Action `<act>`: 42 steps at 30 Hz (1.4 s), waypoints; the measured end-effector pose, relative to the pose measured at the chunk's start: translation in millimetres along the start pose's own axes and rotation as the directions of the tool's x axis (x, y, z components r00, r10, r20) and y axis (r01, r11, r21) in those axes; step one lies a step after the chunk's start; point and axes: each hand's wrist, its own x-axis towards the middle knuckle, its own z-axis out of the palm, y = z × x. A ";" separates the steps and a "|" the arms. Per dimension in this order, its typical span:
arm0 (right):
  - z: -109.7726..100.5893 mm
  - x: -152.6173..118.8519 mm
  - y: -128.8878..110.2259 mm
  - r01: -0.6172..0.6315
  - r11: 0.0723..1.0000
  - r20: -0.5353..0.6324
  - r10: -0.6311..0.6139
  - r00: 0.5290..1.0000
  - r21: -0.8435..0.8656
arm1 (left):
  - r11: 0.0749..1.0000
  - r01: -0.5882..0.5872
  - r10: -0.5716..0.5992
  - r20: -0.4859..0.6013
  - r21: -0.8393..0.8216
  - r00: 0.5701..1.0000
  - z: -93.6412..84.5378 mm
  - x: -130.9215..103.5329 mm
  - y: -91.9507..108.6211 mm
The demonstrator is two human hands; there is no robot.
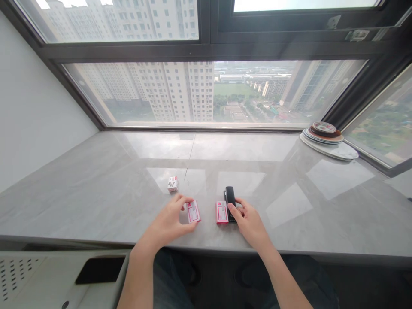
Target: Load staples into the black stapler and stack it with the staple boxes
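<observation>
My left hand [168,220] pinches a small pink-and-white box [193,212] by its two ends, fingers at the far end and thumb at the near one. In my right hand [250,221] is a black stapler [230,195], with the thumb on top and the fingers along its right side. Close against the stapler's left side lies another pink-and-white box [222,213] of the same look. Behind my left hand stands a smaller white box [173,183] with a dark picture and some red on it.
The grey marble-look counter [96,193] runs up to a large dark-framed window [161,52]. At the far right corner several round plates or mats [341,150] are stacked. Below the front edge at left is a pale perforated surface [41,279] with a dark rectangular area [100,270].
</observation>
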 end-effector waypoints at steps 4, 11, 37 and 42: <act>-1.2 -0.3 -1.4 0.016 1.000 0.002 -0.016 1.000 0.001 | 0.980 -0.167 0.166 -0.018 -0.106 0.986 38.6 24.5 44.1; -5.8 0.6 -1.5 0.015 1.000 0.038 -0.015 0.999 0.010 | 0.962 -0.228 0.238 0.049 -0.150 0.970 54.2 41.9 45.8; -24.7 -20.4 -14.7 0.003 0.989 0.151 0.020 0.988 -0.151 | 0.932 0.362 -0.340 -0.279 0.031 0.898 -23.7 74.0 -65.6; -15.2 -14.8 -17.4 0.093 0.971 0.139 -0.062 0.988 -0.222 | 0.988 0.150 -0.148 -0.072 0.021 0.986 28.4 94.4 -18.2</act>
